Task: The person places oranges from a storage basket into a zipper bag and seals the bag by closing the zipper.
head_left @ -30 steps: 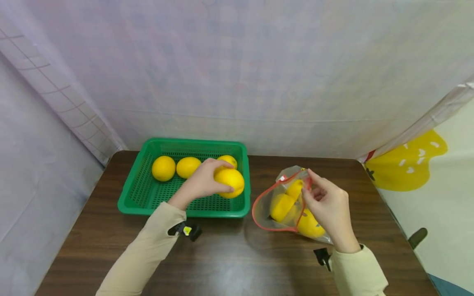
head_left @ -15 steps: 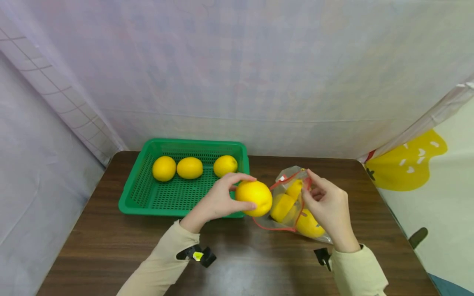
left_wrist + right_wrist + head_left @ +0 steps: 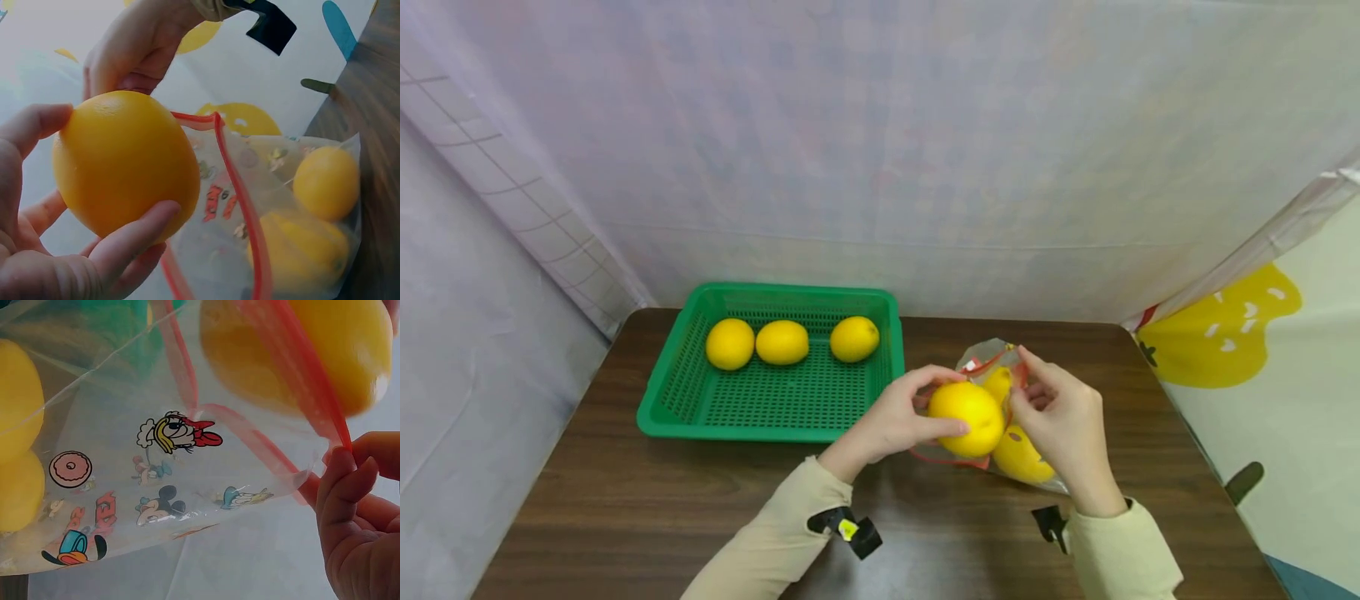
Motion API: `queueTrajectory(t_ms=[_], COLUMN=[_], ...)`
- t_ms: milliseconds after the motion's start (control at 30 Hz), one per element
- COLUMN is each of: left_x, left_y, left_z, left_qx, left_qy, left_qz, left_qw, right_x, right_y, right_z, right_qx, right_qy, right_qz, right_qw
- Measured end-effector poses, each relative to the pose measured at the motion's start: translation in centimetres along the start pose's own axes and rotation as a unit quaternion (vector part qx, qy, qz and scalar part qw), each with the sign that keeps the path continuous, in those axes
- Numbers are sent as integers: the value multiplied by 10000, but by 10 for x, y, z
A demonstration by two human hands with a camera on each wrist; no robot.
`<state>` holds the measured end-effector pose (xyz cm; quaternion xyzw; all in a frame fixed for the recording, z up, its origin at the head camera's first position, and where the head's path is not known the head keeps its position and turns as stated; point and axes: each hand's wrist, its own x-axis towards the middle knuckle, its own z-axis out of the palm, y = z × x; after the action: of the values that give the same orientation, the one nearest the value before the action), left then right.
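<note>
In the head view my left hand (image 3: 895, 421) holds a large yellow lemon (image 3: 967, 419) between thumb and fingers, in front of the mouth of a clear zip bag. Two yellow fruits (image 3: 327, 183) show through the side of the bag (image 3: 250, 206) in the left wrist view. Red trim runs along its opening, and cartoon figures are printed on the plastic. My right hand (image 3: 1067, 421) pinches the bag's red edge (image 3: 340, 434) with thumb and fingertips, and the mouth stands apart there. The held lemon covers part of the opening in the head view.
A green plastic basket (image 3: 745, 432) stands left of the bag on the dark wooden table (image 3: 625, 500). Three lemons (image 3: 782, 342) lie along its back half. Pale curtains (image 3: 880, 167) hang behind the table.
My left hand has carried the lemon from above the basket rightwards to the bag's mouth. The right hand has kept its pinch on the bag's edge.
</note>
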<state>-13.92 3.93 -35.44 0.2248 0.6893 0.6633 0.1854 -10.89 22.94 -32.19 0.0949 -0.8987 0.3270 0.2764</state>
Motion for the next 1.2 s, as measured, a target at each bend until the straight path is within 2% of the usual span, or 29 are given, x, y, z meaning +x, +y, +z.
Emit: queueTrajectory(t_ms=[133, 233, 333, 400, 467, 600, 700, 867, 1067, 1200], left_x=[7, 11, 15, 19, 23, 28, 30, 33, 33, 31], left_y=[-5, -10, -14, -15, -17, -17, -15, -10, -7, -4], left_z=[8, 11, 13, 14, 15, 20, 22, 19, 9, -4], left_qx=[-713, -676, -212, 335, 968, 1855, 2040, 1923, 2079, 2151], left_qy=[-135, -96, -10, 133, 318, 599, 701, 678, 442, 242], left_qz=[-284, -352, -133, 50, 217, 103, 29, 85, 84, 66], left_qw=[9970, 9970, 9997, 9993, 9946, 9808, 9764, 9790, 9771, 9763], right_x=[1, 1, 0, 0, 0, 1, 2, 4, 9, 11], right_y=[-2, -3, -4, -5, -6, -8, -8, -7, -4, -3], right_z=[0, -1, -1, -1, -1, 0, 1, 3, 5, 6], right_qx=[-52, -72, 18, 69, 87, 62, 64, 98, 198, 177], right_qy=[20, 67, 23, -30, -70, -39, -2, 31, 118, 87], right_qz=[18, 27, 68, 106, 125, 94, 103, 199, 307, 342], right_qw=[10000, 9999, 10000, 9999, 9999, 9999, 9999, 9997, 9993, 9992])
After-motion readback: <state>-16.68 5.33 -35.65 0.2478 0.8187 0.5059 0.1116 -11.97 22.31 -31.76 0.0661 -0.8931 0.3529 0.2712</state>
